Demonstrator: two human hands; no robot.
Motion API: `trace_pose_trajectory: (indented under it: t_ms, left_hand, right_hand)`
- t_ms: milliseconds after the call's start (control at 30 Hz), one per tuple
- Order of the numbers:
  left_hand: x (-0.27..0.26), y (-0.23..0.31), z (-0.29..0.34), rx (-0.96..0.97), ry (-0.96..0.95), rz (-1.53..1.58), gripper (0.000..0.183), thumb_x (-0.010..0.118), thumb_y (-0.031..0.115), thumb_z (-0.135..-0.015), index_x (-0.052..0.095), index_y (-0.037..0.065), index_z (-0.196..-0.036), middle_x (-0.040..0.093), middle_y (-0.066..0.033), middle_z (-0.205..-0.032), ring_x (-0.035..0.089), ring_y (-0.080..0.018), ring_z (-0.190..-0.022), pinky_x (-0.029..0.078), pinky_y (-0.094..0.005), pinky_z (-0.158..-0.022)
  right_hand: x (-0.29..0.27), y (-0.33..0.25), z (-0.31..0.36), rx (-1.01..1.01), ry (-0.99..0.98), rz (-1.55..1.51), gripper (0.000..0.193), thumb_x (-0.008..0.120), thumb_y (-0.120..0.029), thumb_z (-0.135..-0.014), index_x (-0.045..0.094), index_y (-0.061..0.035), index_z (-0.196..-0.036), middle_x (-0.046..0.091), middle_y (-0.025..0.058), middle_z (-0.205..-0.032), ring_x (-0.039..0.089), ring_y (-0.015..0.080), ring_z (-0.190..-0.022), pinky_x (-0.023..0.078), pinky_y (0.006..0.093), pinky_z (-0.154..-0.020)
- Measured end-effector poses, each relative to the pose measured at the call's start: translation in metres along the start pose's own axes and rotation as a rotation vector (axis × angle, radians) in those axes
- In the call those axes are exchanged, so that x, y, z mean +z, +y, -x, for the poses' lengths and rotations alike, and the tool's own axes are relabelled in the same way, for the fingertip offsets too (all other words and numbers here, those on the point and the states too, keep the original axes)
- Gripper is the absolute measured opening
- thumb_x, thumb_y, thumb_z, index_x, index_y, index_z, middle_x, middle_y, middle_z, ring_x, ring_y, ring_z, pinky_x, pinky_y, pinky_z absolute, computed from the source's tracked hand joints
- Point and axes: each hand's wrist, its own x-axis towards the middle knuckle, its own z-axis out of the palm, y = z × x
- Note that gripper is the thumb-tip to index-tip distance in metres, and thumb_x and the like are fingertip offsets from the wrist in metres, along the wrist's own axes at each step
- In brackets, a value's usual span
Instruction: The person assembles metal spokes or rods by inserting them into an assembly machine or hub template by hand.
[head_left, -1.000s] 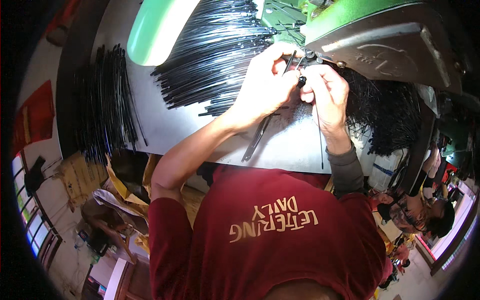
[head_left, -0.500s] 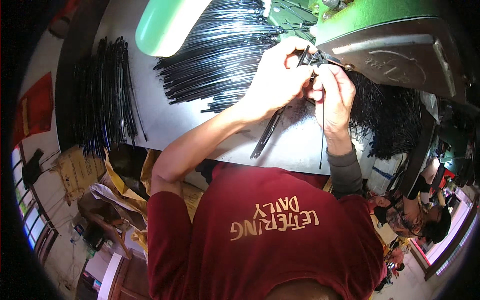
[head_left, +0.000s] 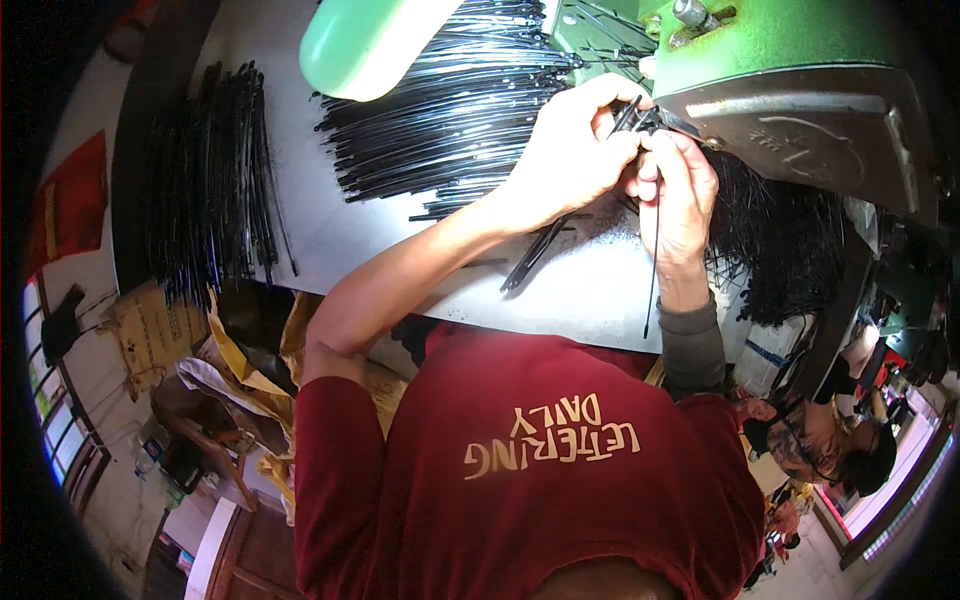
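Observation:
Both hands meet close to the green machine (head_left: 800,110) at the upper right. My left hand (head_left: 570,155) is closed round a few long black strips (head_left: 536,256), whose lower ends slant out below the palm over the table. Beside it, my right hand (head_left: 684,200) pinches a thin black rod (head_left: 656,270) that hangs down toward the table's near edge. Around the fingertips, dark small parts crowd together at the machine's edge, and I cannot make out how they join.
A broad stack of black strips (head_left: 440,140) lies left of my hands on the pale table (head_left: 305,220). Another bundle (head_left: 215,180) is farther left. Thin black pieces (head_left: 770,245) heap up under the machine. A rounded pale-green shape (head_left: 370,45) overhangs the stack. Another person (head_left: 825,445) is at far right.
The strips in my left hand have turned, so their slotted face shows less. My hands stay together by the machine, and the upper part of the scene sits slightly farther right in view.

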Motion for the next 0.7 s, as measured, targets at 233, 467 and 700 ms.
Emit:
trace_pose_trajectory:
  t_ms: [233, 467, 700]
  left_hand:
    - [0.007, 0.003, 0.002, 0.055, 0.113, 0.119, 0.027, 0.055, 0.005, -0.074, 0.060, 0.002, -0.100, 0.044, -0.0019, -0.056, 0.039, -0.0071, -0.049, 0.037, -0.0247, -0.048]
    - [-0.006, 0.000, -0.001, 0.089, -0.004, -0.011, 0.033, 0.057, 0.010, -0.083, 0.054, 0.000, -0.114, 0.056, -0.0004, -0.071, 0.049, -0.0049, -0.056, 0.043, -0.0189, -0.048]
    - [-0.010, 0.009, 0.000, -0.094, -0.049, 0.268, 0.028, 0.060, 0.004, -0.081, 0.055, 0.000, -0.108, 0.057, -0.0001, -0.065, 0.052, -0.0070, -0.052, 0.043, -0.0197, -0.047]
  right_hand:
    - [-0.003, 0.003, -0.001, -0.052, -0.006, 0.006, 0.008, 0.058, -0.008, -0.090, 0.063, -0.0016, -0.089, 0.053, -0.0013, -0.066, 0.047, 0.0040, -0.053, 0.042, 0.0186, -0.047]
    - [-0.006, -0.006, -0.006, 0.003, -0.024, 0.092, 0.013, 0.056, -0.010, -0.091, 0.061, -0.0017, -0.083, 0.048, -0.0016, -0.060, 0.041, 0.0047, -0.047, 0.038, 0.0197, -0.045]
    - [-0.010, -0.018, 0.002, 0.144, -0.209, 0.377, 0.025, 0.047, -0.017, -0.095, 0.057, -0.0022, -0.077, 0.051, 0.0000, -0.055, 0.047, 0.0061, -0.044, 0.037, 0.0195, -0.043]
